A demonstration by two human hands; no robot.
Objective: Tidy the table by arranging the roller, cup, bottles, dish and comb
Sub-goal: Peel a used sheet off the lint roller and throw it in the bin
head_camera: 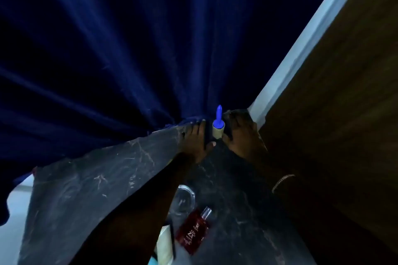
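Note:
The roller (pixel 218 127), a pale cylinder with a blue handle pointing up, stands upright at the far corner of the dark table (pixel 90 180). My left hand (pixel 197 139) and my right hand (pixel 239 133) close on it from either side, fingers wrapped around its base. Nearer to me a red bottle (pixel 192 231) lies on its side. A clear glass dish (pixel 183 199) sits just beyond it, partly hidden by my left forearm. A thin dark comb-like strip (pixel 172 241) lies beside a pale object at the bottom edge.
A dark blue curtain (pixel 107 49) hangs behind the table's far edge. A brown wooden panel (pixel 344 92) with a white frame (pixel 301 45) rises on the right. A pale object (pixel 163 245) lies at the near edge. A bracelet (pixel 282 180) circles my right wrist.

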